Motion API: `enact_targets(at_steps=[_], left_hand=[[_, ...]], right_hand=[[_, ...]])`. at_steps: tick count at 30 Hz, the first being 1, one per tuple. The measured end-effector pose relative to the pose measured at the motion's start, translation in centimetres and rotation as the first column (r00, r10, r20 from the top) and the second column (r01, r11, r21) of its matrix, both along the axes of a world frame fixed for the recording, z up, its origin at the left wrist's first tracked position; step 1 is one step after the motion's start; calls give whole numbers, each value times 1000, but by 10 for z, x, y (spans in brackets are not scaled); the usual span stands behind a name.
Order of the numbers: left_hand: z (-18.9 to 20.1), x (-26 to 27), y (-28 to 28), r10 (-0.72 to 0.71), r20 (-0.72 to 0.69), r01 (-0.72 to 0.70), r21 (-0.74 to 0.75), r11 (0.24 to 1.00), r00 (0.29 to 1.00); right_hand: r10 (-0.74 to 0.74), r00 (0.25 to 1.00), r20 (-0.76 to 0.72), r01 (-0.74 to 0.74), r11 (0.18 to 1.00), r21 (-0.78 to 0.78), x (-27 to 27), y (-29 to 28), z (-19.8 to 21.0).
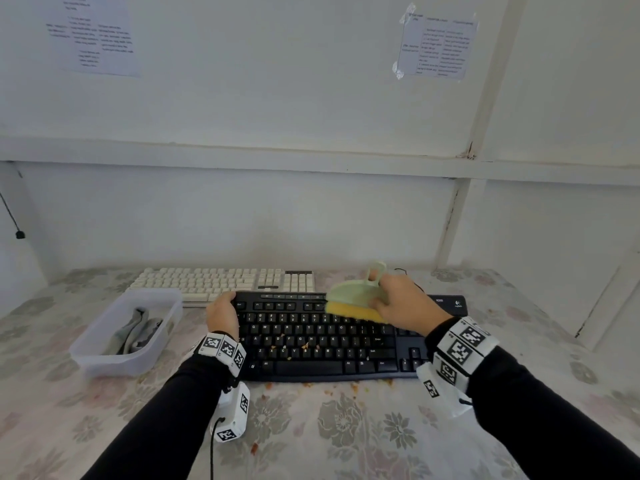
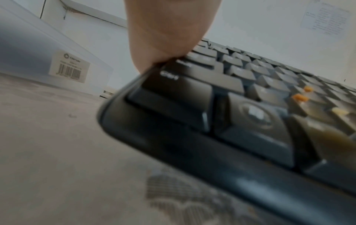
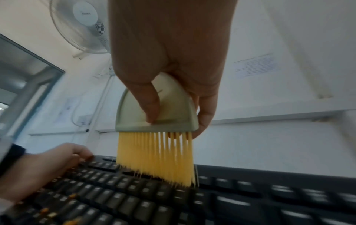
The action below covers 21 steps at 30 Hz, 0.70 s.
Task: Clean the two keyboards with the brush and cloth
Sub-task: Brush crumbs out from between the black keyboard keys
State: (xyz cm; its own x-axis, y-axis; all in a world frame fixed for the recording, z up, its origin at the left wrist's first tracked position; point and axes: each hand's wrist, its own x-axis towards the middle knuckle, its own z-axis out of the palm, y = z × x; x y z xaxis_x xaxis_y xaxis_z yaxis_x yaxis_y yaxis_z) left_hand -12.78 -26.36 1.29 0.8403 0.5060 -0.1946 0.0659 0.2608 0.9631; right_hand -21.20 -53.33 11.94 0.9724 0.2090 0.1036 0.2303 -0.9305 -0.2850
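Observation:
A black keyboard [image 1: 322,337] lies across the middle of the table, with orange crumbs [image 1: 304,346] on its lower key rows. Behind it lies a white keyboard [image 1: 221,282]. My right hand [image 1: 401,303] grips a pale green brush [image 1: 356,294] by its body; its yellow bristles [image 3: 156,158] touch the black keyboard's upper key rows. My left hand [image 1: 223,311] grips the black keyboard's far left corner, fingers curled over the edge [image 2: 154,60]. The grey cloth [image 1: 136,332] lies crumpled in a clear plastic tub [image 1: 86,355] at the left.
The flowered tablecloth [image 1: 329,427] carries orange crumbs [image 1: 353,386] just in front of the black keyboard. A white wall with a ledge stands right behind the table. A thin black cable [image 1: 405,271] runs behind my right hand.

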Motion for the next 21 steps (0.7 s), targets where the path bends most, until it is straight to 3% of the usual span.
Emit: enact_targets(at_steps=[5,10,16,21], left_hand=[[0,0,0,-2,2,2,5,1000,1000],[1,-1,1,-5,48,4,21,1000,999],[2,-4,1,-9,32,12,-83,997,999],[2,-5,0,0,59,6,-96,995,998]], right_hand=[[217,976,13,-217,973,75,6,72,-7],[292,956,-33,-289,954,74,17,117,-23],[265,961,-81,-267,963,-18,13,86,-32],[143,987,-78,-147,988,-54,4,37,-28]])
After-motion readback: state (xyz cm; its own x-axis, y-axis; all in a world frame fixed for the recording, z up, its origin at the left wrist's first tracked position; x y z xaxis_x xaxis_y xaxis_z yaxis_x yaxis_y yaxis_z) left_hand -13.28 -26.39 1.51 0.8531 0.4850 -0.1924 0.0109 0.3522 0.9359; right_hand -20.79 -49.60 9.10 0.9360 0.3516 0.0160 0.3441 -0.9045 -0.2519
